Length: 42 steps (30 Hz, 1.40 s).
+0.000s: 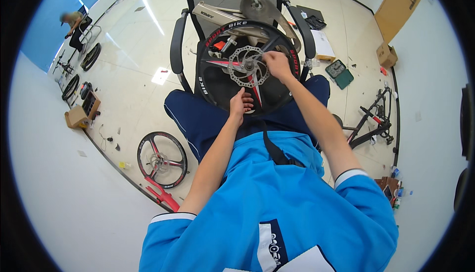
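A black bicycle wheel (217,76) with red and white spokes lies tilted across my lap and the chair seat. At its hub sits a silver brake disc rotor (235,69) with a perforated rim. My right hand (278,65) is closed at the rotor's right edge, fingers pinched together; whatever is in them is hidden. Just below the rotor, my left hand (241,104) rests by the wheel's lower part, its fingers loosely bent and apart, holding nothing.
Behind the wheel, the office chair (176,44) carries metal bike parts and a crank (255,5). On the floor are another wheel (163,160), a red fork (162,193), a black frame (373,123), a green tool case (341,75) and cardboard boxes (387,55). A person (76,27) sits far left.
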### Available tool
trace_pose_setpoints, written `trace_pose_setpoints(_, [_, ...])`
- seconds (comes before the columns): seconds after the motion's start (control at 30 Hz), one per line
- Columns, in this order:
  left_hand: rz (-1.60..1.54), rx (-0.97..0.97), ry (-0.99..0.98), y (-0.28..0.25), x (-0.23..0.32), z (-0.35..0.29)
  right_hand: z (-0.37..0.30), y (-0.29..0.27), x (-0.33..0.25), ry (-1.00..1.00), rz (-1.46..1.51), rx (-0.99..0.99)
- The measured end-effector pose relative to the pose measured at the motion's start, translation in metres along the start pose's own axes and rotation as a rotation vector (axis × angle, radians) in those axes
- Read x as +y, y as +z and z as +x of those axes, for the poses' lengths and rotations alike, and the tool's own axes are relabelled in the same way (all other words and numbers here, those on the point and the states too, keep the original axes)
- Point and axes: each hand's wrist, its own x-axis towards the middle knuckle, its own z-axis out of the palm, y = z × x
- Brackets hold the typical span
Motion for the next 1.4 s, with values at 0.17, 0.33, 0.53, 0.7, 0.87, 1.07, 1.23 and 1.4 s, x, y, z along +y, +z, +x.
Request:
trace_pose_setpoints(0.17, [0.048, -0.007, 0.009, 0.003, 0.0, 0.005, -0.035, 0.022, -0.018, -0.204, -0.177, 0.001])
trace_pose_setpoints(0.33, [0.025, -0.015, 0.001, 0.001, 0.0, 0.0, -0.038, 0.04, -0.008, -0.161, -0.229, 0.04])
trace_pose_setpoints(0.53, [0.023, -0.027, 0.014, 0.003, 0.001, -0.001, -0.045, 0.044, -0.007, -0.128, -0.222, 0.03])
trace_pose_setpoints(0.7, [0.027, -0.027, 0.008, 0.004, 0.0, 0.0, -0.046, 0.047, -0.004, -0.121, -0.325, 0.018])
trace_pose_setpoints(0.87, [0.038, -0.009, 0.033, 0.007, 0.0, 0.006, -0.057, 0.067, -0.018, 0.071, -0.324, 0.121])
trace_pose_setpoints(1.07, [0.026, 0.015, 0.074, 0.011, 0.001, 0.0, -0.054, 0.093, -0.033, 0.347, -0.123, 0.328])
trace_pose_setpoints(1.23, [0.005, 0.03, 0.069, 0.01, 0.0, -0.001, -0.058, 0.095, -0.04, 0.363, -0.13, 0.305])
trace_pose_setpoints(1.4, [0.045, -0.013, 0.032, 0.009, 0.005, -0.001, -0.053, 0.07, -0.015, 0.117, -0.353, 0.095])
